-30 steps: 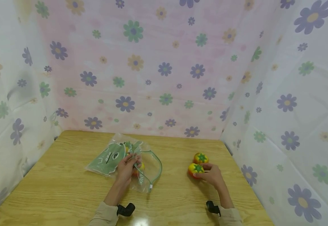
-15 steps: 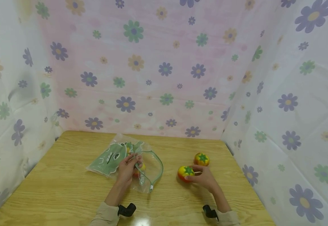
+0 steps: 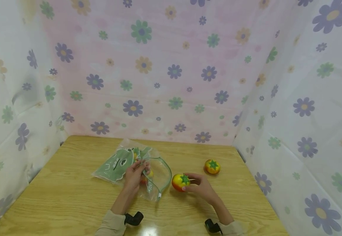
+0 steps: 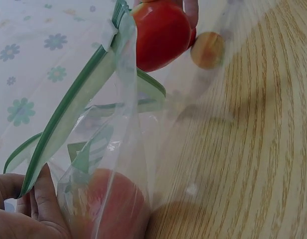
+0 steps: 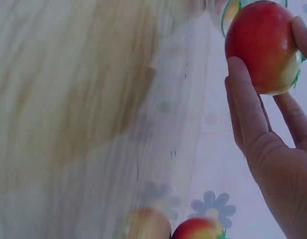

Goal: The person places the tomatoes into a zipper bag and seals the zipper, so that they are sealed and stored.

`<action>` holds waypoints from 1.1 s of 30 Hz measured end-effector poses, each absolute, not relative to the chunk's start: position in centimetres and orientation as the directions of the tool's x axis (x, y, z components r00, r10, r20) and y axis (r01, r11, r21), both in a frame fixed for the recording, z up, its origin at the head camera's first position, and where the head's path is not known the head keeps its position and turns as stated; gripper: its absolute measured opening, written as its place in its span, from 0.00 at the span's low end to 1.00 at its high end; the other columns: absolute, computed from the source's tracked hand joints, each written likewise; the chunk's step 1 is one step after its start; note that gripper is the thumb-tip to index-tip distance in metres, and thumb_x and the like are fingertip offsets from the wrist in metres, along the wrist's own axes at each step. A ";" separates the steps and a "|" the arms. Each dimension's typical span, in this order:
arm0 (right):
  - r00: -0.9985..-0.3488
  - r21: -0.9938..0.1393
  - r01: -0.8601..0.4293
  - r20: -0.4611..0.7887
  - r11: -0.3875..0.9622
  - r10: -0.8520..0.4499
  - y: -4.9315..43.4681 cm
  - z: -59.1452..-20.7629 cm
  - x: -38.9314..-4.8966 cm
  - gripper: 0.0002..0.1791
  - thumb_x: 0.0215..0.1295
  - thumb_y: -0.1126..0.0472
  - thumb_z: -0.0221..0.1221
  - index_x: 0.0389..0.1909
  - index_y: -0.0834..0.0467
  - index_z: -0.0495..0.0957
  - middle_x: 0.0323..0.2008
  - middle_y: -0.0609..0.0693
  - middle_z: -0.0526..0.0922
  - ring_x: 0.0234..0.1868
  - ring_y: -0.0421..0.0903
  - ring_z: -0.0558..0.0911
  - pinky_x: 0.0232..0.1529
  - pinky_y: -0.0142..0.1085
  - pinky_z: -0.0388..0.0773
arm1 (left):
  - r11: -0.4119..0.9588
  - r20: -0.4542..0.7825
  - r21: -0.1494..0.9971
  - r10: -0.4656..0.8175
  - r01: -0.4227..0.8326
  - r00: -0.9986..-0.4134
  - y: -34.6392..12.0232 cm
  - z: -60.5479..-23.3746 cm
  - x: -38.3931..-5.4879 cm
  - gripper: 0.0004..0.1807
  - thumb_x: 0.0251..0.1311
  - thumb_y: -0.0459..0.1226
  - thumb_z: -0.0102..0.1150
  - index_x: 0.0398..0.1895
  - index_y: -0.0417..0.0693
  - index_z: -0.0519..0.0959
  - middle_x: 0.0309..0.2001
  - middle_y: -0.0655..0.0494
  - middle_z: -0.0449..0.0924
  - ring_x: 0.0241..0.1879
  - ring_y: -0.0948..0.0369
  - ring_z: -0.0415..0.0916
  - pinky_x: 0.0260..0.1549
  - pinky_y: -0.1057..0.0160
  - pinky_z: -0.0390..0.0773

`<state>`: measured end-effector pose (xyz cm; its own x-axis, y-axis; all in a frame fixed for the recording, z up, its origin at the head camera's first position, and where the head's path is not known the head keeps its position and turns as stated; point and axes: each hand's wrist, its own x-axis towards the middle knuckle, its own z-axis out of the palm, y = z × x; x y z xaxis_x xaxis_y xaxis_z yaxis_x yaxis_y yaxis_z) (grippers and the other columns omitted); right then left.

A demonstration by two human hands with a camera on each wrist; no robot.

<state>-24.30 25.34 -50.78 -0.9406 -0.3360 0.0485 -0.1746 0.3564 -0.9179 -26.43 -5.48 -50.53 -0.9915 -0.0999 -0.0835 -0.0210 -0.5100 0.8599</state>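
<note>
Apparently, a Pinch on One Side and a Curl on the Other

Seen from the head, the left hand (image 3: 135, 174) has its fingers pinched on the green zip edge (image 4: 71, 97) of a clear bag (image 3: 116, 166), probably to keep its mouth gaping toward three o'clock. The bag sprawls across the surface (image 3: 82, 203) toward ten o'clock from that hand; bagged fruit (image 4: 113, 204) shows through the film, its weight likely steadying it. The right hand (image 3: 201, 187) grips a tomato-like fruit (image 3: 180, 182) at its nine o'clock, near the mouth; fingers wrap its sides, presumably because something so round and smooth could roll. A loose fruit (image 3: 212, 167) rests at one o'clock from that hand.
</note>
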 end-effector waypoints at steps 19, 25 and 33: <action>-0.875 -0.905 -0.342 0.208 0.255 -0.437 20.8 -51.0 -25.1 0.34 0.66 0.64 0.68 0.71 0.66 0.69 0.68 0.62 0.74 0.63 0.62 0.77 0.62 0.44 0.81 | -0.500 -0.090 0.866 -0.097 -0.030 -0.991 -5.4 -50.8 -26.2 0.23 0.72 0.28 0.56 0.66 0.26 0.65 0.38 0.60 0.88 0.32 0.69 0.84 0.34 0.73 0.85; -0.858 -0.886 -0.381 0.231 0.266 -0.459 19.3 -51.0 -25.4 0.31 0.66 0.64 0.68 0.69 0.64 0.72 0.67 0.63 0.75 0.64 0.61 0.76 0.65 0.49 0.78 | -0.491 -0.089 0.871 -0.094 -0.032 -0.992 -5.4 -50.9 -26.2 0.24 0.72 0.28 0.56 0.67 0.26 0.65 0.40 0.59 0.88 0.32 0.69 0.84 0.34 0.73 0.85; -0.852 -0.884 -0.367 0.195 0.288 -0.486 17.7 -50.6 -25.3 0.33 0.67 0.62 0.67 0.70 0.69 0.69 0.66 0.62 0.76 0.63 0.60 0.78 0.63 0.48 0.79 | -0.513 -0.088 0.858 -0.092 -0.029 -0.992 -5.4 -51.1 -26.4 0.23 0.73 0.27 0.54 0.67 0.26 0.65 0.39 0.59 0.88 0.31 0.69 0.84 0.34 0.72 0.86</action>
